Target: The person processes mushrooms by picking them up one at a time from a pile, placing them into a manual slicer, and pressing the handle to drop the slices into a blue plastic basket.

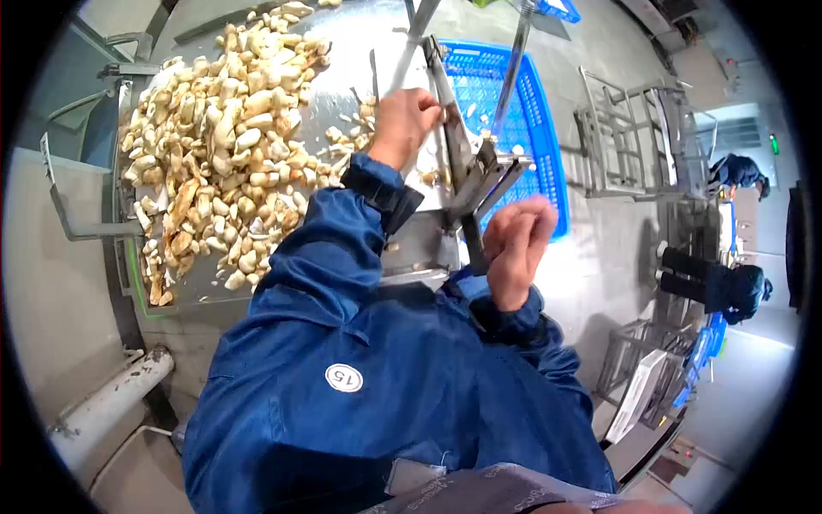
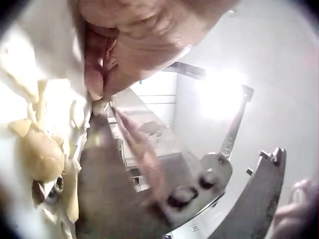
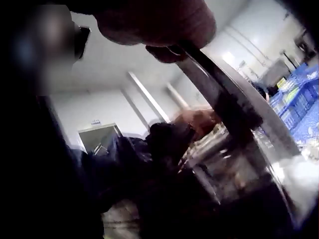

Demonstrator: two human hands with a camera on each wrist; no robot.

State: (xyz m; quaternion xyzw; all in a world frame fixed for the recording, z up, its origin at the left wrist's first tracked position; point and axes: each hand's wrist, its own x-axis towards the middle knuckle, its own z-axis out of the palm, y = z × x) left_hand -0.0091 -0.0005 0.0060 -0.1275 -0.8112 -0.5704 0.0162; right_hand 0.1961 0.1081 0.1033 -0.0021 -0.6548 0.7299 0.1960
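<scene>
In the head view, a pile of pale tan mushrooms (image 1: 240, 137) lies on the metal table to the left. My left hand (image 1: 402, 124) is at the long metal bar of a lever cutter (image 1: 458, 146). The left wrist view shows its thumb and finger pinching a small pale mushroom piece (image 2: 100, 106) beside the metal blade. My right hand (image 1: 520, 248) is curled at the near end of the cutter's lever. From the right wrist, the fingers (image 3: 164, 22) wrap the top of the dark metal lever handle (image 3: 214, 84). More mushrooms (image 2: 42, 154) lie close below the left hand.
A blue plastic crate (image 1: 544, 128) stands beyond the cutter, with a few pale pieces in it. Metal rack frames (image 1: 616, 137) stand on the floor to the right. Two people in dark clothes (image 1: 732, 287) are farther off at the right. A metal bracket (image 1: 94, 230) juts out at the table's left edge.
</scene>
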